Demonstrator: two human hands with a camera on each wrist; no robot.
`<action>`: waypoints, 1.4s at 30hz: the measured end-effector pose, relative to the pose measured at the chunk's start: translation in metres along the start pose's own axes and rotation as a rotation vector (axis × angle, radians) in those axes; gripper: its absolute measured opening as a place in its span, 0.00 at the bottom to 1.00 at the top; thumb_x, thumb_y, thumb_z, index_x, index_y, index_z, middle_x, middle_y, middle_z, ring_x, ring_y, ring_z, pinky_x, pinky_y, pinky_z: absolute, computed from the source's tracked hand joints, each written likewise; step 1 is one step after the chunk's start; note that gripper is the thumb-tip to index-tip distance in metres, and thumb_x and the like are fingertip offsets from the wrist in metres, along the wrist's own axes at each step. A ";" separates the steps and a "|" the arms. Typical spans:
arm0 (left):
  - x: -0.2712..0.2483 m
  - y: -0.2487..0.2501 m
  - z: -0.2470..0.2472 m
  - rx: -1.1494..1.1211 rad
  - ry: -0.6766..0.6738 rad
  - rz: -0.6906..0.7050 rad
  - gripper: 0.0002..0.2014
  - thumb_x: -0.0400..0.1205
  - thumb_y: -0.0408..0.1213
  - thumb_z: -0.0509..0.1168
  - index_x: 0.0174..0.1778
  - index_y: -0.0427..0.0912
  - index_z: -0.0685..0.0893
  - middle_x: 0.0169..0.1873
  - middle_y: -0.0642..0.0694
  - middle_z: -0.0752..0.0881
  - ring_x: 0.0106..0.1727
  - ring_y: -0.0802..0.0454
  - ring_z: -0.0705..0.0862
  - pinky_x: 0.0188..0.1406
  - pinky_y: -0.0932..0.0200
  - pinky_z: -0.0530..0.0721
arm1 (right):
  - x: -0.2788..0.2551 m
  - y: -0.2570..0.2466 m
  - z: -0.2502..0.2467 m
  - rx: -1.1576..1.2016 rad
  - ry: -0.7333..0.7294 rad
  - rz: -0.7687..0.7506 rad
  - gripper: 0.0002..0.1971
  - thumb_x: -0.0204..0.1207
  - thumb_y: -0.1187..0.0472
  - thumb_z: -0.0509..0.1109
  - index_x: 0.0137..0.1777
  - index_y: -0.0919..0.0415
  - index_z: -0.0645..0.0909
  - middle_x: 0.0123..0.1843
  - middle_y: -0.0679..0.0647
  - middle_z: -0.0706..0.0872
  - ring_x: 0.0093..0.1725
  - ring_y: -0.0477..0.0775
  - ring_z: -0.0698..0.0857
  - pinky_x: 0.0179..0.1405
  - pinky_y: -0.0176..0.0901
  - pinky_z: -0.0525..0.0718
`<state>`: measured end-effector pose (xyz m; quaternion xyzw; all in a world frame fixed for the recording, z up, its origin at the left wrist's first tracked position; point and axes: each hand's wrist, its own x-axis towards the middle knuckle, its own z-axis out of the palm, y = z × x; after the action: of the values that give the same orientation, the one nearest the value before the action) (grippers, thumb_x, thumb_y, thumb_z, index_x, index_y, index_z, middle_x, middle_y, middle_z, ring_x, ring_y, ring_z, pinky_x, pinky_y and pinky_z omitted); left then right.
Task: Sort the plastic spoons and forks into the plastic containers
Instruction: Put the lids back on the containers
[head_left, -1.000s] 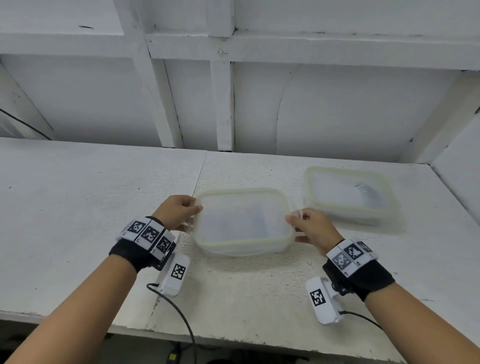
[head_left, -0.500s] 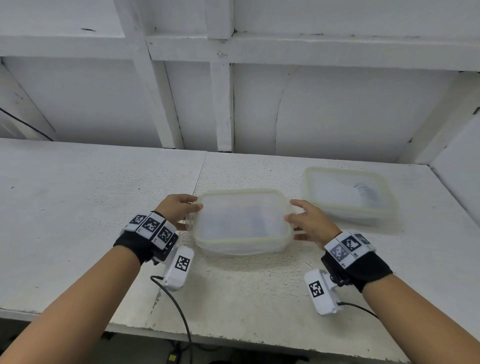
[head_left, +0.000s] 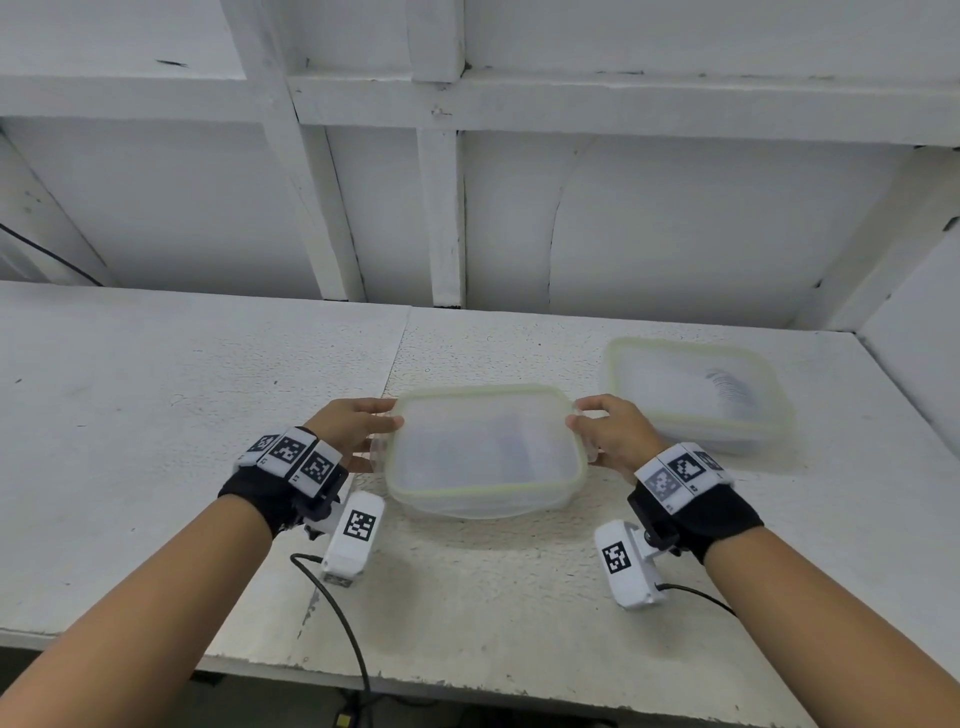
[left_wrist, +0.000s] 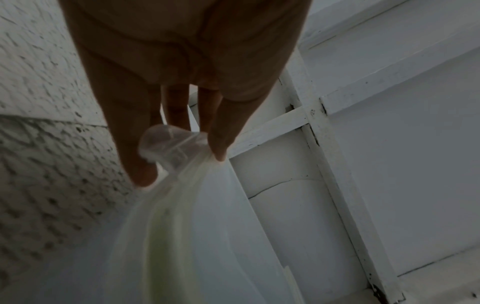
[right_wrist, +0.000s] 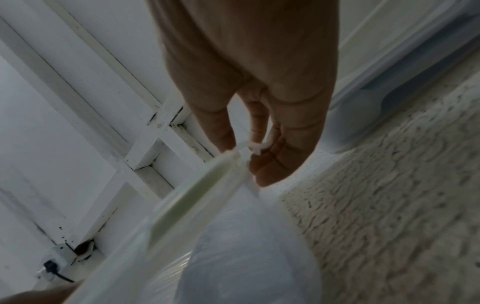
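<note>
A person stands at a rough white table (head_left: 156, 467) with both hands on a lidded plastic container (head_left: 483, 452) near the front middle. The left hand (head_left: 348, 431) takes its left end: the thumb lies on the lid's edge and the fingers (left_wrist: 130, 144) reach under a clear side flap (left_wrist: 168, 144), pinching it. The right hand (head_left: 613, 436) takes the right end the same way, thumb on the lid's rim and fingers (right_wrist: 283, 144) curled round a small clip (right_wrist: 259, 145) at the side. The container's front edge looks raised a little above the table, tilted. A second lidded container (head_left: 696, 395) sits flat further back to the right, just beside the right hand; something ribbed shows faintly through its lid, too cloudy to tell what. Behind the table rises a white panelled wall (head_left: 675, 223).
</note>
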<state>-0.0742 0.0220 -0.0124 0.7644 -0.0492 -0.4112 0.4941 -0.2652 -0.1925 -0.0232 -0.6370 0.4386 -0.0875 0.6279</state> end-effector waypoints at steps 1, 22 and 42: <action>-0.001 0.000 0.001 -0.004 -0.001 0.003 0.17 0.79 0.29 0.68 0.65 0.43 0.81 0.44 0.47 0.87 0.40 0.48 0.85 0.24 0.60 0.87 | 0.000 0.000 0.000 0.002 -0.005 0.008 0.15 0.79 0.67 0.67 0.65 0.64 0.74 0.35 0.56 0.78 0.28 0.50 0.77 0.31 0.44 0.83; -0.006 -0.011 0.017 0.119 0.260 0.176 0.11 0.79 0.33 0.69 0.52 0.28 0.85 0.43 0.35 0.87 0.44 0.42 0.87 0.46 0.50 0.87 | 0.002 0.011 0.000 -0.520 0.133 -0.273 0.19 0.78 0.58 0.68 0.54 0.78 0.81 0.50 0.72 0.86 0.39 0.62 0.84 0.53 0.56 0.85; -0.010 -0.025 0.004 0.816 -0.194 0.243 0.72 0.48 0.76 0.71 0.82 0.52 0.40 0.73 0.50 0.72 0.71 0.50 0.74 0.71 0.52 0.73 | 0.027 -0.040 0.010 -0.967 -0.257 -0.393 0.24 0.81 0.52 0.63 0.76 0.57 0.69 0.77 0.53 0.72 0.76 0.52 0.69 0.74 0.42 0.63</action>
<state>-0.0918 0.0373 -0.0272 0.8437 -0.3432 -0.3668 0.1894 -0.2241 -0.2099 -0.0016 -0.9292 0.2208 0.0872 0.2833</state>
